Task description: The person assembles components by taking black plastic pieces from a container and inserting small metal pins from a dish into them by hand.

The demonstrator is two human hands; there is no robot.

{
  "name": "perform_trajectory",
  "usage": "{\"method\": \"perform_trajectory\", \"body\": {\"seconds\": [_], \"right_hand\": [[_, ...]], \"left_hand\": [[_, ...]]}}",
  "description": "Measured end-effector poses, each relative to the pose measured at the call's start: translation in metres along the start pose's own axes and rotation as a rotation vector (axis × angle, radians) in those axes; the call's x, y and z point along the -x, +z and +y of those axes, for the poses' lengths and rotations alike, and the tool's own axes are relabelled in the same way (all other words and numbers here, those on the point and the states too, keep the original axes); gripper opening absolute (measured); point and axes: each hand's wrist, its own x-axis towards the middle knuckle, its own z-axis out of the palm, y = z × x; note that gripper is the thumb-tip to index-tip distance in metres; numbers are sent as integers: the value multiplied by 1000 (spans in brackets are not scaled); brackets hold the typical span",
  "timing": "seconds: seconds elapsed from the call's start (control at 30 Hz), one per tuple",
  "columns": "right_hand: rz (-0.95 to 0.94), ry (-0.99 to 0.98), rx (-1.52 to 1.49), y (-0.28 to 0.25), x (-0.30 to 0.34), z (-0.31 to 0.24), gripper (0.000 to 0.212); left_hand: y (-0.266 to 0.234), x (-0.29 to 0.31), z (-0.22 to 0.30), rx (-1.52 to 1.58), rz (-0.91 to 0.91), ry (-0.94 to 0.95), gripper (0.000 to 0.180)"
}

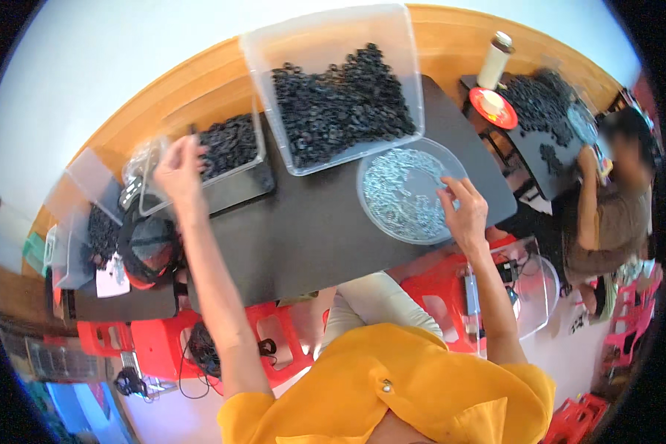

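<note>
My left hand (179,166) is raised at the near left side of a clear bin (228,180) of small black parts (233,140). Its fingers are pinched together, and a small dark piece seems to poke up from the fingertips. At the right, my right hand (466,212) hovers at the rim of a round clear tub (364,203) filled with small shiny silvery metal pieces (399,185). Thumb and fingers are drawn together there; anything between them is too small to make out.
A large clear bin (333,159) of black parts stands tilted on the dark table (288,237). On a side table at the right are a pile of black parts (540,107), a red plate (505,115) and a bottle (496,59). A person (614,207) sits there. Red stools (163,344) stand below.
</note>
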Motion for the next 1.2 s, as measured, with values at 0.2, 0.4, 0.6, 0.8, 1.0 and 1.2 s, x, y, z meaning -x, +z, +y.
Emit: {"method": "perform_trajectory", "body": {"seconds": [0.2, 0.4, 0.6, 0.8, 1.0, 1.2], "right_hand": [[-56, 56, -4, -9, 3, 19, 11], [-225, -9, 46, 28, -6, 19, 11], [-388, -46, 92, 69, -19, 16, 10], [-437, -155, 125, 74, -20, 14, 6], [-447, -78, -54, 66, -18, 17, 14], [-408, 98, -449, 55, -27, 37, 8]], "left_hand": [[-31, -19, -48, -413, 67, 162, 29], [22, 20, -33, -46, -66, 169, 29], [83, 55, -22, -24, -271, 95, 24], [116, 65, -43, -260, -441, 99, 24], [163, 60, -58, -509, -532, 404, 25], [185, 53, -72, -717, -609, 604, 20]]}}
